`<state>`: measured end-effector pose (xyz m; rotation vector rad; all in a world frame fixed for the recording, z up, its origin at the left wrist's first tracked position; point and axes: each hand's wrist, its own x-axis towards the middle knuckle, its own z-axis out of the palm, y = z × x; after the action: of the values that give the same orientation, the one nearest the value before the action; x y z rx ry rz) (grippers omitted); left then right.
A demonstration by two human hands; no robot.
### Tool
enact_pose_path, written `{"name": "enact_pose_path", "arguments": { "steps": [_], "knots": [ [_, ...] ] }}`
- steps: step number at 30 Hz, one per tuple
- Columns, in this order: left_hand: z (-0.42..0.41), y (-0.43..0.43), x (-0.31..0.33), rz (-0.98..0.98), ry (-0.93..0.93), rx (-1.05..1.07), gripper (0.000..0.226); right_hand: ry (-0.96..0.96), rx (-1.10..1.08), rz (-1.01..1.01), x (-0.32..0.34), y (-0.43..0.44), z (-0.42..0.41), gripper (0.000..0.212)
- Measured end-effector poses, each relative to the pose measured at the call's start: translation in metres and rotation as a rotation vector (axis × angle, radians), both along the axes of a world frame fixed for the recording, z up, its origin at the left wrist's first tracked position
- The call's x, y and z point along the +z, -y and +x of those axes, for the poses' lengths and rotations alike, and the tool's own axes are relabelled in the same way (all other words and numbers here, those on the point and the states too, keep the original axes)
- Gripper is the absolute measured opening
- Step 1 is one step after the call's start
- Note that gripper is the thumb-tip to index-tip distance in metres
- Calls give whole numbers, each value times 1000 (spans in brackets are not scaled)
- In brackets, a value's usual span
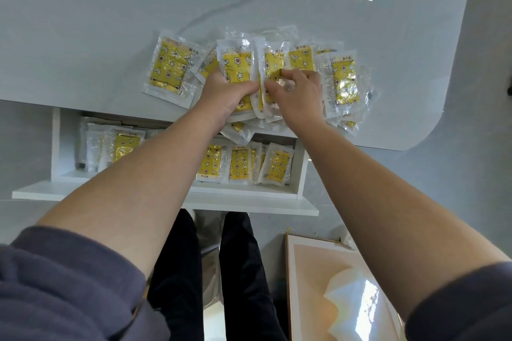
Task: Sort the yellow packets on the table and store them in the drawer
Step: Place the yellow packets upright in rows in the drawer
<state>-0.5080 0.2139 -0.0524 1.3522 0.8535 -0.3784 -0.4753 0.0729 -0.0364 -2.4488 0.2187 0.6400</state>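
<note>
Nearest, the open white drawer point(56, 144) holds stored packets point(240, 165) side by side. Just beyond, at the table's point(110, 22) near edge, the left grip point(230, 88) clasps a flower-printed packet point(237, 69) in the loose pile of yellow packets point(343, 80); the right grip point(297, 97) pinches the neighbouring packet point(274, 63).

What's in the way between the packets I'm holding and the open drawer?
Nothing visible. The left hand and right hand grip packets near the table edge, and the drawer stands open just below. Stored packets stand at its sides; the left forearm hides the middle.
</note>
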Motion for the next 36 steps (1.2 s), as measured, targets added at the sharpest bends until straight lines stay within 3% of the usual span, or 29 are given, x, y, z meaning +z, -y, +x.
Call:
{"name": "enact_pose_path", "arguments": {
  "steps": [3, 5, 8, 12, 17, 21, 24, 28, 31, 32, 34, 36],
  "knots": [
    [-4, 0, 1, -71, 6, 22, 33, -8, -78, 106, 4, 2, -2, 37],
    [-7, -3, 0, -115, 7, 25, 28, -28, -98, 170, 6, 4, -4, 40],
    [-11, -7, -3, -160, -8, 17, 34, -93, -153, 266, 8, 7, -5, 62],
    [-13, -10, 0, -210, -21, 27, 65, -181, -145, 229, 6, 11, -2, 89],
    [-12, -10, 0, -190, -21, 25, 67, -178, -201, 352, 8, 12, -1, 53],
    [-12, -7, -3, -111, -9, 16, 45, -160, -196, 386, 7, 10, -2, 36],
    [-16, -10, -3, -67, -10, 21, 41, -197, -233, 443, 6, 13, -3, 34],
    [-24, -24, 0, -133, -74, 82, 68, -299, -355, 538, 4, 24, -6, 42],
    [-29, -34, 3, -225, -72, 112, 32, -394, -430, 608, 4, 28, -11, 43],
    [-30, -38, 2, -222, -75, 101, 30, -415, -443, 626, 4, 29, -13, 41],
    [-34, -45, 4, -197, -67, 72, 47, -456, -461, 675, 6, 29, -17, 33],
    [-38, -55, 5, -175, -54, 24, 41, -492, -473, 722, 7, 26, -20, 29]
  ]
}}
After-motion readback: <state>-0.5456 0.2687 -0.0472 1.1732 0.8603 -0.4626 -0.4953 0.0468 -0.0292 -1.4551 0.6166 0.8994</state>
